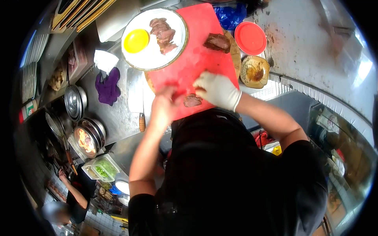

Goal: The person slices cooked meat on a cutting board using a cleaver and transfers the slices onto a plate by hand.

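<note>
On a red cutting board, a browned piece of cooked meat with a pink cut face lies near the front edge. My right hand wears a pale glove; its fingers are curled together beside the meat's upper right edge. Whether they grip anything is hidden. My bare left hand is just left of the same piece, its fingers smeared by motion. Farther up the board rests a larger chunk of meat. A white plate overlaps the board's upper left, carrying sliced meat and a small yellow dish.
Left of the board lie a cleaver, a purple cloth and a white paper. A red lid and a sauce-stained bowl stand at right. Metal bowls line the left side. Another person is at lower left.
</note>
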`<state>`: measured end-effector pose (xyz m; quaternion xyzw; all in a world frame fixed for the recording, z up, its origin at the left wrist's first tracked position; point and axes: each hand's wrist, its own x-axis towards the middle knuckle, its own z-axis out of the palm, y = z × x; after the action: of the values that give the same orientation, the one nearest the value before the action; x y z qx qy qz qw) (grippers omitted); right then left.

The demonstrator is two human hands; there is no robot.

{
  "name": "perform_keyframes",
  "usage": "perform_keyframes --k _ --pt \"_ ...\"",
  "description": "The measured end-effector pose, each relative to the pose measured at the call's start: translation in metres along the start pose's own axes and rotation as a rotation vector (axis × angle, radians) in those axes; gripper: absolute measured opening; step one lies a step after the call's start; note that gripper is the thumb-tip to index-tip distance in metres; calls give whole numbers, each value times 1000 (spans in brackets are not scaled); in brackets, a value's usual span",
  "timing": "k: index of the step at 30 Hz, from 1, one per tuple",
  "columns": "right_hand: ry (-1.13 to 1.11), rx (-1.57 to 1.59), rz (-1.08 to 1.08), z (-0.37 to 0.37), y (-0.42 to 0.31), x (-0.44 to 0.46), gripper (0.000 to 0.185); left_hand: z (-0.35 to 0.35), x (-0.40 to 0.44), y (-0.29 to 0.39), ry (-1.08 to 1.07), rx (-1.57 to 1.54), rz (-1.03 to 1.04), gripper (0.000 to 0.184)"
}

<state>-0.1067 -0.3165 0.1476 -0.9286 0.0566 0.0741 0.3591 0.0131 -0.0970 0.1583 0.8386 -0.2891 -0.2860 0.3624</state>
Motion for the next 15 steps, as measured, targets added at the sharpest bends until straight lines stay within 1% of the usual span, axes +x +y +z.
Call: perform_keyframes --k 2,3,6,9,10,12,13,15 --pt "-21 26 -1 15 -1 -20 34 28 -24 -1 45 195 -55 41" --pt "-21 -26 22 22 -5 -23 41 35 -28 8 83 209 -93 37" --pt "-19 -53 16 31 -8 -25 43 49 -30 10 105 211 -152 31" --pt "18 -1 -23 35 -6 -26 41 50 -30 11 131 220 -125 27" --pt "32 8 -36 35 -7 -27 41 51 -31 12 119 203 -149 26" --pt "6 31 5 36 -8 -30 41 54 -32 12 97 172 -193 22" --pt "-6 42 22 36 -9 -30 41 55 -33 10 93 75 -216 19" --pt "69 56 -6 37 -9 -31 35 58 -34 8 86 -119 -261 14"
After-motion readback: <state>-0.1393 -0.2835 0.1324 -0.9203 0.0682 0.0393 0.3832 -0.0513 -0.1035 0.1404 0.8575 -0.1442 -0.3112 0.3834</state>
